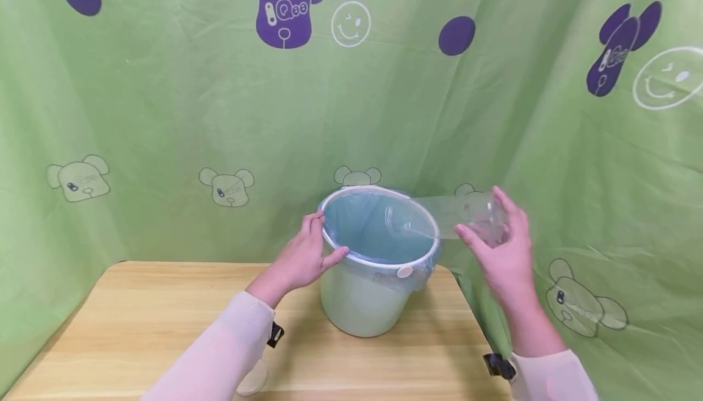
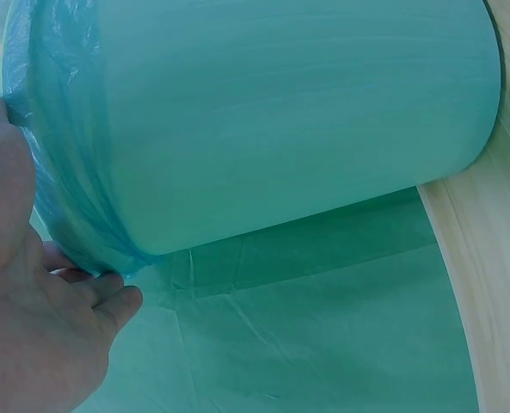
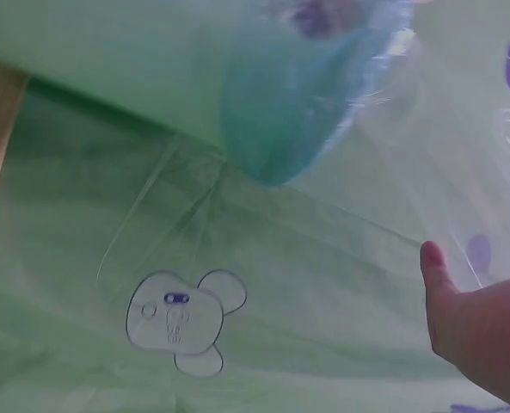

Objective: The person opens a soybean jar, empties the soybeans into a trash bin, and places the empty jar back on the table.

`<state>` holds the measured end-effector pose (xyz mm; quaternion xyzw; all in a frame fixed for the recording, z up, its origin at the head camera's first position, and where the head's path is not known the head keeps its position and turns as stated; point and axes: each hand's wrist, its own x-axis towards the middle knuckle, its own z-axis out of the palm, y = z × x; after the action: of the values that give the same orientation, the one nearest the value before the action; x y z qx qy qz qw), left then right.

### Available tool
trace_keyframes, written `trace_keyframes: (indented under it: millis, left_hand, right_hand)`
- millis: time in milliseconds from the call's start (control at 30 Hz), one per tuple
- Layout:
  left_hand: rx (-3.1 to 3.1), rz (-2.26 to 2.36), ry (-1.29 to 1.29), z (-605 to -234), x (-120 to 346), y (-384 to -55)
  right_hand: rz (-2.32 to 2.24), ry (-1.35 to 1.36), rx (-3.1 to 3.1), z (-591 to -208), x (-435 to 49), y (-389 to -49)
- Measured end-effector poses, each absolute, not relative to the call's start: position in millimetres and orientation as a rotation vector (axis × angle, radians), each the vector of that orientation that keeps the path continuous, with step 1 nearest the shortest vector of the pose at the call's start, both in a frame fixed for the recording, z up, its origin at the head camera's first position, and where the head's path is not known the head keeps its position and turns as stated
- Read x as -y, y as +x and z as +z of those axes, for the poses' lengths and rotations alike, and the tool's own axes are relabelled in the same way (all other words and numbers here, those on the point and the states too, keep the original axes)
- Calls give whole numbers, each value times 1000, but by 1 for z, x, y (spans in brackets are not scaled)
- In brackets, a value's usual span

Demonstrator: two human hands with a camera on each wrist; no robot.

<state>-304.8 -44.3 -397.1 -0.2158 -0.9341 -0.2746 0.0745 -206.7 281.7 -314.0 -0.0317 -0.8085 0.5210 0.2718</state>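
A pale green trash bin (image 1: 359,306) with a white rim stands upright on the table, lined with a thin blue plastic bag (image 1: 357,227) folded over the rim. My left hand (image 1: 299,257) grips the bin's left edge, thumb on the front of the rim; in the left wrist view its fingers touch the bag's folded lip. In my right hand (image 1: 508,248) is a long, clear cylindrical container (image 1: 447,215), held near one end between thumb and fingers. It lies nearly level, and its far end reaches over the rim into the bin's opening. Its exact kind is hard to tell.
The wooden table (image 1: 181,309) has rounded back corners; the bin stands toward its right side. A green printed cloth (image 1: 165,108) hangs behind and on both sides. A pale round shape (image 1: 254,378) lies by the left sleeve.
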Motion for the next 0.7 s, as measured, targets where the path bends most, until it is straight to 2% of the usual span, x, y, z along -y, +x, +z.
trace_keyframes:
  millis: [167, 233, 300, 467, 567, 700]
  left_hand:
    - [2811, -831, -647, -397, 45, -304]
    - [2803, -836, -653, -397, 45, -304]
    - [2801, -836, -655, -397, 45, -304]
    - [2803, -829, -657, -394, 46, -302]
    - [2806, -822, -657, -393, 46, -302]
    - [2801, -847, -649, -395, 47, -302]
  right_hand:
    - [2167, 166, 1576, -307, -288, -200]
    - [2229, 218, 1529, -308, -291, -198]
    - [2044, 158, 1737, -312, -291, -196]
    - [1198, 39, 2278, -325, -284, -197]
    - [1049, 98, 2292, -329, -281, -197]
    - [1107, 77, 2267, -329, -280, -194]
